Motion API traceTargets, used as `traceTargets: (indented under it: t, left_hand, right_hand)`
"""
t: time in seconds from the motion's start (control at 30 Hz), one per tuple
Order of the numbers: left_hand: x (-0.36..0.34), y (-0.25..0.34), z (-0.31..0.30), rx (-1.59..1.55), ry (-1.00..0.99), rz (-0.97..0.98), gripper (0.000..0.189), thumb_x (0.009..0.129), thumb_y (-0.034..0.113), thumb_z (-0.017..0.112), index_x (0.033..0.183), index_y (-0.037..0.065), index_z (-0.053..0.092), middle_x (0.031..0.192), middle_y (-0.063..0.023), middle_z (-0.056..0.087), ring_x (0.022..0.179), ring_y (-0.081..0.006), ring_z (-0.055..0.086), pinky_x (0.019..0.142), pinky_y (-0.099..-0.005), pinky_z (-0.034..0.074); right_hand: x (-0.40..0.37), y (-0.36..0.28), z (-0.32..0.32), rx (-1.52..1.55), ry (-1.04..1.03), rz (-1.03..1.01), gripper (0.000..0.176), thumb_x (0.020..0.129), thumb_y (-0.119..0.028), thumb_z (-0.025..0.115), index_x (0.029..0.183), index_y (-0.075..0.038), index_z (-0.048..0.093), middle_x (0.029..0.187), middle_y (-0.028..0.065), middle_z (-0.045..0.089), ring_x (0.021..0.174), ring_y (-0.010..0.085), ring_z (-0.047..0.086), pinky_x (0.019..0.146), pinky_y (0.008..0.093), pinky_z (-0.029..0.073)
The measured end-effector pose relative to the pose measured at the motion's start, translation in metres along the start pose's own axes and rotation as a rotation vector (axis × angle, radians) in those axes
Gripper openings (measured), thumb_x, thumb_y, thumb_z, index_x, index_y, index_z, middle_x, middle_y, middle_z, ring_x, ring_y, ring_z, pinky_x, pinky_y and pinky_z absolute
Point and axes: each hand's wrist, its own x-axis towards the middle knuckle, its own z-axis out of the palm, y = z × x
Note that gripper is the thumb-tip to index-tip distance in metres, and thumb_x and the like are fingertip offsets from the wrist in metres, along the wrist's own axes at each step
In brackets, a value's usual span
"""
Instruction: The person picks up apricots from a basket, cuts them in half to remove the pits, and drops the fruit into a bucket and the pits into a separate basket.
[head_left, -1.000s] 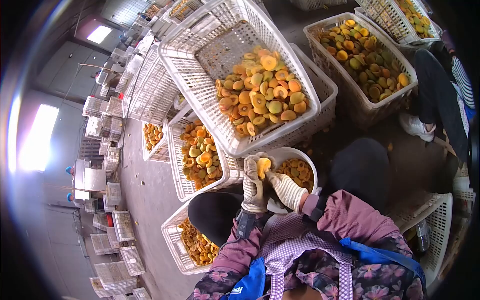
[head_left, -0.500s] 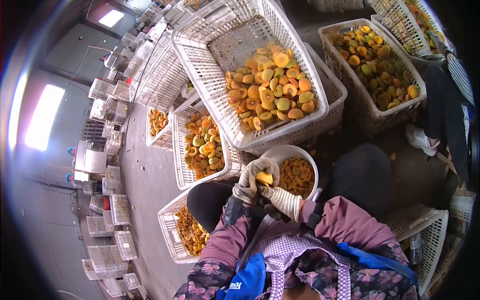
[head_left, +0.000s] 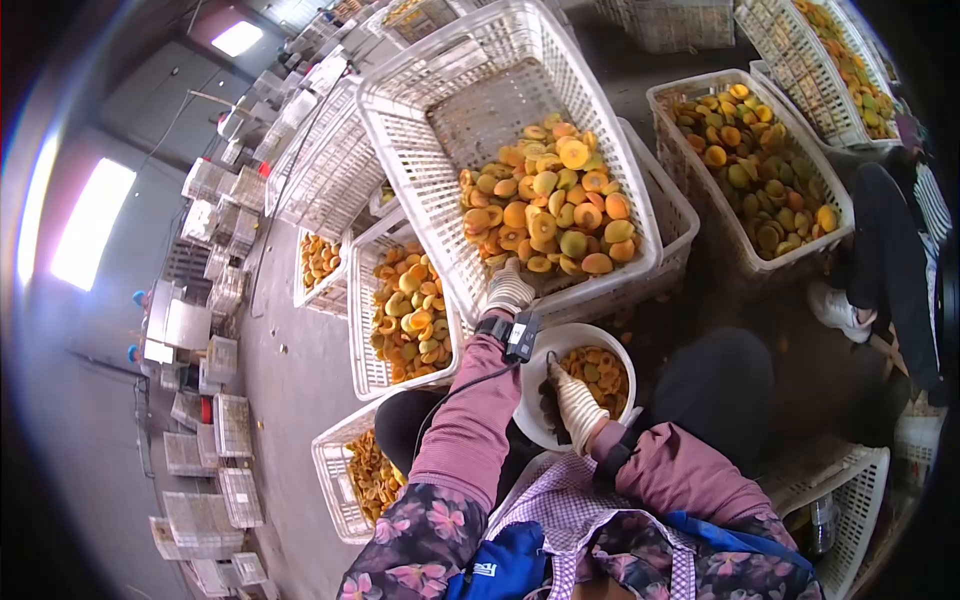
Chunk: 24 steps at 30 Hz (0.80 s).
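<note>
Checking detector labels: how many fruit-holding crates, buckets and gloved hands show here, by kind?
White crates with fruit showing: 6
White bucket: 1
Gloved hands, left hand and right hand: 2
Total: 9
A far crate at the top edge is too small to tell.

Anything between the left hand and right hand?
Head view: a black wrist device and the rim of the white bucket lie between the left hand and right hand.

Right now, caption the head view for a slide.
Left hand reaches into crate of halved fruit; right hand over white bucket.
</note>
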Motion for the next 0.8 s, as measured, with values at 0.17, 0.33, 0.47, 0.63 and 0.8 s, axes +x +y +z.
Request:
traceTargets:
  t: [0.17,0.33,0.47,0.63,0.8]
  left_hand:
    - [-0.087,0.007,-0.012,-1.308,-0.094,0.027,0.029,0.084,0.013,0.058,0.108,0.003,0.044,0.098,-0.0136,0.058,0.094,-0.0237,0.059,0.08,-0.0337,0.049]
    - [-0.166,0.025,-0.014,-1.822,-0.147,-0.025,0.025,0.094,0.02,0.044,0.114,0.005,0.044,0.108,-0.0134,0.056,0.095,-0.0266,0.058,0.083,-0.0383,0.049]
    - [-0.168,0.009,-0.017,-1.515,-0.173,0.026,0.029,0.093,0.024,0.042,0.112,0.004,0.049,0.103,-0.0123,0.057,0.095,-0.0232,0.057,0.085,-0.0341,0.047]
    - [-0.162,0.021,-0.016,-2.033,-0.108,-0.452,0.033,0.091,0.041,0.046,0.098,0.01,0.053,0.091,-0.0061,0.059,0.085,-0.0215,0.058,0.076,-0.0346,0.049]
    - [-0.174,0.032,-0.019,-1.815,-0.068,-0.375,0.034,0.09,0.045,0.049,0.094,0.012,0.054,0.09,-0.005,0.058,0.082,-0.0206,0.057,0.075,-0.0326,0.048]
  right_hand:
    - [-0.005,-0.011,-0.004,-0.052,-0.024,-0.296,0.044,0.086,-0.054,0.049,0.077,-0.011,0.053,0.054,0.0006,0.047,0.043,0.0143,0.045,0.038,0.0282,0.035]
    - [0.026,0.012,-0.007,-0.228,0.031,-0.718,0.034,0.094,-0.033,0.045,0.104,-0.003,0.056,0.081,0.0025,0.057,0.07,0.0123,0.049,0.065,0.025,0.042]
    - [0.026,0.01,-0.009,-0.458,0.09,-0.663,0.04,0.094,-0.035,0.045,0.112,0.0,0.054,0.093,0.0093,0.06,0.082,0.0159,0.051,0.077,0.0277,0.042]
    - [0.027,0.021,-0.012,-0.599,0.058,-0.758,0.037,0.095,-0.027,0.044,0.117,0.003,0.05,0.093,0.0123,0.061,0.082,0.0176,0.052,0.076,0.0272,0.044]
    - [0.031,0.026,-0.015,-0.554,0.056,-0.732,0.035,0.095,-0.025,0.044,0.115,0.002,0.05,0.093,0.0102,0.06,0.083,0.0169,0.052,0.076,0.0262,0.044]
